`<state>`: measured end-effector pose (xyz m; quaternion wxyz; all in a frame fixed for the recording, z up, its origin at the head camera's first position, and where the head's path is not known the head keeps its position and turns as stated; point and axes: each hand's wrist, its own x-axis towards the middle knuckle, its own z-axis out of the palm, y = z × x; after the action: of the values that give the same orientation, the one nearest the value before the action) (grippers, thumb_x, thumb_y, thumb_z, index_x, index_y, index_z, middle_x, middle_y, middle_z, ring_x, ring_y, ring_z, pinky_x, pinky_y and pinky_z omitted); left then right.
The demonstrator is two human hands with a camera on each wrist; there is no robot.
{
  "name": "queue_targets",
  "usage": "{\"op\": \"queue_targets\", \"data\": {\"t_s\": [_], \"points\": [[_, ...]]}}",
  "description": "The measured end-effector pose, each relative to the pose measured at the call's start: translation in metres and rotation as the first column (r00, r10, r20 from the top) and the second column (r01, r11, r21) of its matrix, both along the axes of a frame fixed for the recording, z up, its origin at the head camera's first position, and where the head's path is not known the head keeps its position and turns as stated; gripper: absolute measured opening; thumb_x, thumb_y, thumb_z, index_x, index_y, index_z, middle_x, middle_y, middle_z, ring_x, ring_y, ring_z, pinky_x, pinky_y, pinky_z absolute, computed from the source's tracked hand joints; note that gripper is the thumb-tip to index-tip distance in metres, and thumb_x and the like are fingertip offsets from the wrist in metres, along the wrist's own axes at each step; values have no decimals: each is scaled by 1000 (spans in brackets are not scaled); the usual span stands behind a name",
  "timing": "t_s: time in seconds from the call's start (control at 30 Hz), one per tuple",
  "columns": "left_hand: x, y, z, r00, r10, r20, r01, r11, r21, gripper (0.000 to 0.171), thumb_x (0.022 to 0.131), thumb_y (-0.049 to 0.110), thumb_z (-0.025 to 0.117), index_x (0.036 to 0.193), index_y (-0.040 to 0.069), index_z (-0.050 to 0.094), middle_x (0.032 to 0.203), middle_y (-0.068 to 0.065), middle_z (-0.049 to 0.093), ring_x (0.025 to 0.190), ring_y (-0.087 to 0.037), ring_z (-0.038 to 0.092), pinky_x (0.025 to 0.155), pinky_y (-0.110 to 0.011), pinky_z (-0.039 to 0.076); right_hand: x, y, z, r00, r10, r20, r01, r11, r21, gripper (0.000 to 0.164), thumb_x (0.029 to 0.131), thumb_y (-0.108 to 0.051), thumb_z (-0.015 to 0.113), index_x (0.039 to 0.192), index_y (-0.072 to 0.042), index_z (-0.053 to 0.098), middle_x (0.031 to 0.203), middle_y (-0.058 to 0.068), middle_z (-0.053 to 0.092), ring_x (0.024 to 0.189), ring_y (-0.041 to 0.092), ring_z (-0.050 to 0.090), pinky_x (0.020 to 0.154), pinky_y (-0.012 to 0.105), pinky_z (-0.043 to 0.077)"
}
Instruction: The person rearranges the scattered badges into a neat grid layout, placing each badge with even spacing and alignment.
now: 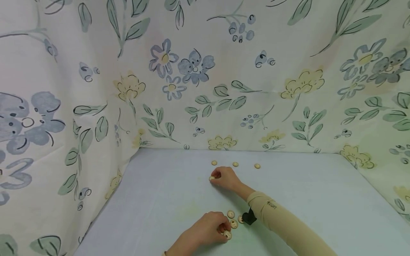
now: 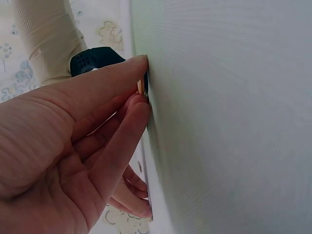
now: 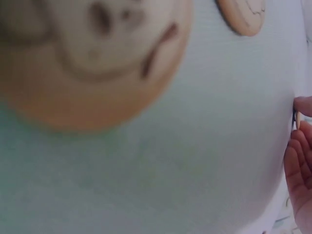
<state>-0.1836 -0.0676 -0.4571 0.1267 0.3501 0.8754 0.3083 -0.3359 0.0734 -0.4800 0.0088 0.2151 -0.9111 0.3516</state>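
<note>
My left hand (image 1: 209,227) pinches a round, flat wooden disc (image 1: 227,234) just off the near part of the table. Its thumb and fingertips hold the disc edge-on in the left wrist view, where only a thin sliver of wood (image 2: 141,87) shows. Farther back, my right hand (image 1: 225,177) pinches another pale disc (image 1: 211,178) at the tabletop. Beside the left hand lie loose discs, among them an upper one (image 1: 230,214) and a lower one (image 1: 234,224). A disc with a drawn face (image 3: 112,63) fills the right wrist view's upper left.
Three discs stand spaced in a row near the table's back: left (image 1: 214,163), middle (image 1: 235,164) and right (image 1: 257,166). A black object (image 1: 249,217) is under the right sleeve (image 1: 282,220), beside the loose discs. Floral cloth (image 1: 198,106) encloses the white table (image 1: 153,199).
</note>
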Motion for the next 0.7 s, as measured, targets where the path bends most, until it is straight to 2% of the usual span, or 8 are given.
{"op": "queue_targets", "data": {"t_s": [0.7], "points": [[0, 0, 0, 1000, 0, 6, 0, 1000, 8, 19, 74, 7, 83, 87, 14, 70, 75, 14, 56, 67, 5, 50, 64, -12, 42, 1, 1, 1, 1000, -25, 18, 25, 1000, 4, 14, 82, -17, 78, 90, -10, 69, 77, -5, 59, 72, 10, 52, 67, 28, 45]]}}
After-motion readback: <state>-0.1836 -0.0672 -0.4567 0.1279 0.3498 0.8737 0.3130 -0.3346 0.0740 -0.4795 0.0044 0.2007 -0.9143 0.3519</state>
